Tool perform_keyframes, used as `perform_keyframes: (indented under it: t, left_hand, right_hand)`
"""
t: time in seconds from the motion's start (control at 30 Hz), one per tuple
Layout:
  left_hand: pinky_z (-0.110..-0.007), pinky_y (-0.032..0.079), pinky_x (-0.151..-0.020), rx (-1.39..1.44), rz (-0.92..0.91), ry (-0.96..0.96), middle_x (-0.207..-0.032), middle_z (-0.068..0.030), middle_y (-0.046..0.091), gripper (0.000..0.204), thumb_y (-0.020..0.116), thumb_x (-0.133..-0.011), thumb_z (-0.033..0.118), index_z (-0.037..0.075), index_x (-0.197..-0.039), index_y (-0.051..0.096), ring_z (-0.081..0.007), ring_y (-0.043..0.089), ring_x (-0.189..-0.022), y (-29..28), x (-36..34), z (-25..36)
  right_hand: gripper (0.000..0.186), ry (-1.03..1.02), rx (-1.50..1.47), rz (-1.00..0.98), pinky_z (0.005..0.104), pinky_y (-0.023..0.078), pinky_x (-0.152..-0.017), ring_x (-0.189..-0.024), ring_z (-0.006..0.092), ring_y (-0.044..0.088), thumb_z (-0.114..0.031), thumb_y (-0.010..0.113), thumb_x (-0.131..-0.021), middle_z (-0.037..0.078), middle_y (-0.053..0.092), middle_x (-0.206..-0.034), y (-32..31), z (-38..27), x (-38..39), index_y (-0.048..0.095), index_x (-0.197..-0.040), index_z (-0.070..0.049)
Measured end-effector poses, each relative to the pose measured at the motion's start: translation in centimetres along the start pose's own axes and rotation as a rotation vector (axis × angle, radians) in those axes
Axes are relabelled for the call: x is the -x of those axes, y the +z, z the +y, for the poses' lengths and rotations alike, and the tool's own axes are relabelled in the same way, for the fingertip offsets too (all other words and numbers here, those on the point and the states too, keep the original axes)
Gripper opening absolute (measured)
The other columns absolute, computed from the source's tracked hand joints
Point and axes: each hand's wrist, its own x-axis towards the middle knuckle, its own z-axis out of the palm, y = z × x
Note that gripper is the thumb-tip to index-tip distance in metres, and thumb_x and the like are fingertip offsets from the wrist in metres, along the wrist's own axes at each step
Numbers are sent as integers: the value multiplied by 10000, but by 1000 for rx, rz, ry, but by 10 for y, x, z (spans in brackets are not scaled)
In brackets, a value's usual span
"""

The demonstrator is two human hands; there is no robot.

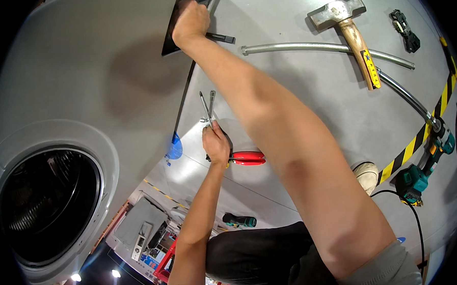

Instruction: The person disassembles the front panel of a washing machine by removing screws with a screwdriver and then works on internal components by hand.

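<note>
A large grey washing machine (83,93) takes up the left side, its round door opening (47,201) facing the lower left. At the top, my right hand (190,21) is closed at a dark recessed corner panel (170,38) of the machine; what its fingers hold is hidden. A black flat-ended piece (221,38) juts out just below that wrist. Lower down, my left hand (217,144) is closed around a screwdriver (204,103), whose slim shaft points up. Beside that shaft stands a socket-ended tool (212,103). Red-handled pliers (248,158) lie right of this hand.
On the grey floor lie a sledgehammer (355,40) across a metal tube (296,48), a black part (405,31), and a teal cordless tool (418,175) with a flexible shaft. Yellow-black tape (407,152) runs there. Another cordless tool (239,220) lies near my knee.
</note>
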Motion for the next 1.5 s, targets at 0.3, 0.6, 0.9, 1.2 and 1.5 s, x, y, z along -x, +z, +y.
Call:
perform_keyframes:
  t: [0.3,0.6,0.9,1.2,1.5]
  left_hand:
    - [-495,407,-708,-20,-37,-48,-806,-235,554,395,417,-1008,247,-55,-792,551,-434,527,-772,-3,-1,1]
    - [-498,410,-712,-34,-17,-27,-821,-234,562,396,417,-1007,253,-56,-800,555,-438,531,-778,-4,-1,5]
    - [-490,414,-719,-22,-1,-12,-827,-231,567,394,421,-1005,253,-55,-797,555,-433,534,-785,-4,-2,8]
    - [-488,410,-717,-25,5,-1,-807,-220,551,393,428,-1004,248,-49,-775,546,-417,529,-777,-6,-3,8]
    - [-489,413,-713,-29,10,15,-825,-220,555,386,426,-1006,242,-53,-791,553,-416,528,-774,-2,0,5]
  right_hand:
    - [42,-200,143,-152,438,527,-677,-766,378,662,-40,640,-697,187,676,-770,-33,2,8,666,-711,-11]
    - [125,-280,65,-108,453,506,-671,-745,392,633,-171,659,-803,199,649,-721,-33,21,14,697,-784,-53]
    - [119,-259,33,-128,429,506,-684,-718,366,648,-137,631,-825,183,673,-747,-29,30,1,735,-826,-79]
    - [139,-317,-12,-135,404,508,-673,-699,349,652,-101,604,-823,169,685,-751,-31,32,1,735,-836,-58]
    - [174,-266,-125,-141,455,512,-725,-754,409,637,-49,583,-706,209,670,-761,-41,25,4,726,-806,-65]
